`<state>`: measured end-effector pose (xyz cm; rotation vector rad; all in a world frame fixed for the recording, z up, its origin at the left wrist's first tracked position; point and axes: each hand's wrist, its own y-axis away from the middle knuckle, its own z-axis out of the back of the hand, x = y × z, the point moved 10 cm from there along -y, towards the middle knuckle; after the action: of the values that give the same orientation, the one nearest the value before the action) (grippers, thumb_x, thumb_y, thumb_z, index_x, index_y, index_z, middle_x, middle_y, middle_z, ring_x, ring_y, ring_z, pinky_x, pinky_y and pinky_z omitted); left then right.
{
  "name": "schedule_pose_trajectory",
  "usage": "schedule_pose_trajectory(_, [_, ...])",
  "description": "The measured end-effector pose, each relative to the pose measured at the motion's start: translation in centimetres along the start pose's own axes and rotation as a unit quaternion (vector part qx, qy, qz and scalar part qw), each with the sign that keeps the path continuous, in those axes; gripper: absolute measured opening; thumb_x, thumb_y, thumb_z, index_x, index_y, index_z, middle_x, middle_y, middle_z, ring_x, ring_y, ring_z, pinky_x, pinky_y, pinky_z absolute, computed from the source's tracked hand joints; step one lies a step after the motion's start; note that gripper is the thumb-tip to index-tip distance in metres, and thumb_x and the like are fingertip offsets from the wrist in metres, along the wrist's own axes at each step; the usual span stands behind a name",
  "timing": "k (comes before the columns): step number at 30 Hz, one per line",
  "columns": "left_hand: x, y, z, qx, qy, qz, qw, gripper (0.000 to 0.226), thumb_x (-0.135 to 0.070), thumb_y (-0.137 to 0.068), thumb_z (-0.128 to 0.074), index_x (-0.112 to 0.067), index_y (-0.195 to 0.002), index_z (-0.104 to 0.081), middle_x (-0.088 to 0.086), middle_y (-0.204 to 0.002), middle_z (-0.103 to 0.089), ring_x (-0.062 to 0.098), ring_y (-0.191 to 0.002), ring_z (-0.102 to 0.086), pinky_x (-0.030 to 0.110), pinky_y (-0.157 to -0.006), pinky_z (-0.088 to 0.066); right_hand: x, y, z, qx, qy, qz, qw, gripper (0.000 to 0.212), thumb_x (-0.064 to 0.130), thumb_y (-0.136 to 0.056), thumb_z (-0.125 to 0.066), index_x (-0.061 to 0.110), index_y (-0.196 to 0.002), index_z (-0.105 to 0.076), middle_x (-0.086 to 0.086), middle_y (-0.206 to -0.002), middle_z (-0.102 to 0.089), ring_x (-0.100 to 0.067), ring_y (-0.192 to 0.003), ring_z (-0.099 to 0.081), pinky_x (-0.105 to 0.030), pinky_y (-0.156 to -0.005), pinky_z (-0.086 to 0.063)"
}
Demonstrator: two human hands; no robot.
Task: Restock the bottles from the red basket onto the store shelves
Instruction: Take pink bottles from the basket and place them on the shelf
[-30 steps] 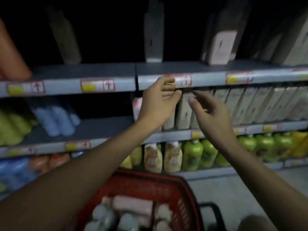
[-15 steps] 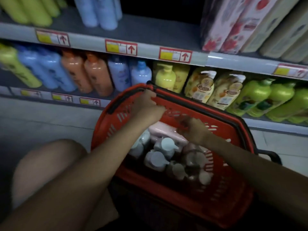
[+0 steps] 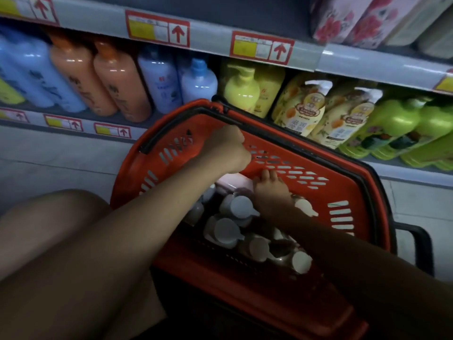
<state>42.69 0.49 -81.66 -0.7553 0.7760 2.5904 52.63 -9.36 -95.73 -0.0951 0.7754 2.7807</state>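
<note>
Shelving at 12 o'clock; left hand [image 3: 228, 149] fisted over red basket [image 3: 343, 190], right hand [image 3: 270, 192] fingers together on pink bottle [image 3: 232, 181].

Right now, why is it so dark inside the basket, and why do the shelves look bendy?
Head view: dim light; the red basket walls and both arms shade its white-capped bottles. Head view: the wide-angle lens bends and tilts the shelf edge. Head view: bright glare streaks on the orange bottles; the near forearm is blurry.

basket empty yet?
No: the red basket holds several white-capped bottles, and both the left hand and right hand are down inside it.
</note>
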Motion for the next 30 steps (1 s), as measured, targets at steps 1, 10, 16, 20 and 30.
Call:
schedule_pose_trajectory(1, [0.0, 0.0, -0.4, 0.006, -0.004, 0.005, 1.0, 0.034, -0.01, -0.091, -0.062, -0.007, -0.125, -0.066, 0.013, -0.127, -0.067, 0.031, -0.119, -0.062, 0.038, -0.102, -0.052, 0.0, 0.3, 0.3, -0.005, -0.012, 0.014, 1.0, 0.046, 0.033, -0.083, -0.077, 0.001, -0.115, -0.066, -0.024, -0.123, -0.057, -0.043, -0.114, -0.058, -0.047, -0.083, -0.056])
schedule_pose_trajectory(10, [1.6, 0.7, -1.9, -0.02, 0.048, 0.072, 0.996, 0.028, -0.012, -0.086, -0.063, -0.009, -0.112, -0.073, 0.011, -0.118, -0.073, 0.03, -0.109, -0.068, 0.036, -0.094, -0.056, -6.3, 5.2, 5.9, -0.094, -0.254, -0.02, 0.962, 0.056, 0.059, -0.066, -0.077, 0.019, -0.105, -0.077, -0.003, -0.111, -0.068, -0.023, -0.101, -0.068, -0.022, -0.078, -0.049])
schedule_pose_trajectory(16, [-0.1, 4.6, -1.2, -0.046, 0.26, 0.05, 0.963, 0.049, -0.055, -0.076, -0.071, -0.007, -0.082, -0.073, 0.017, -0.083, -0.076, 0.034, -0.08, -0.076, 0.047, -0.078, -0.062, -9.9, 13.5, 13.6, -0.221, -0.287, -0.058, 0.93, 0.03, 0.049, -0.063, -0.079, 0.023, -0.072, -0.067, 0.005, -0.076, -0.061, -0.013, -0.07, -0.06, -0.028, -0.059, -0.038])
schedule_pose_trajectory(20, [-2.3, 9.1, -4.3, 0.083, 0.44, 0.114, 0.887, 0.035, -0.046, -0.09, -0.071, -0.014, -0.102, -0.069, 0.016, -0.096, -0.076, 0.026, -0.083, -0.077, 0.041, -0.07, -0.065, -7.7, 19.6, 16.3, -0.357, -0.261, -0.055, 0.895, 0.039, 0.044, -0.07, -0.081, 0.022, -0.101, -0.072, 0.002, -0.1, -0.058, -0.02, -0.095, -0.052, -0.03, -0.075, -0.04])
schedule_pose_trajectory(30, [-5.8, 12.9, -4.0, 0.065, 0.543, 0.124, 0.828, 0.038, -0.027, -0.077, -0.084, -0.004, -0.105, -0.07, 0.009, -0.075, -0.078, 0.02, -0.063, -0.076, 0.031, -0.062, -0.059, -3.5, 27.9, 17.2, -0.524, -0.117, 0.034, 0.843, 0.044, 0.018, -0.09, -0.061, -0.002, -0.129, -0.065, -0.017, -0.104, -0.058, -0.036, -0.083, -0.051, -0.045, -0.071, -0.042])
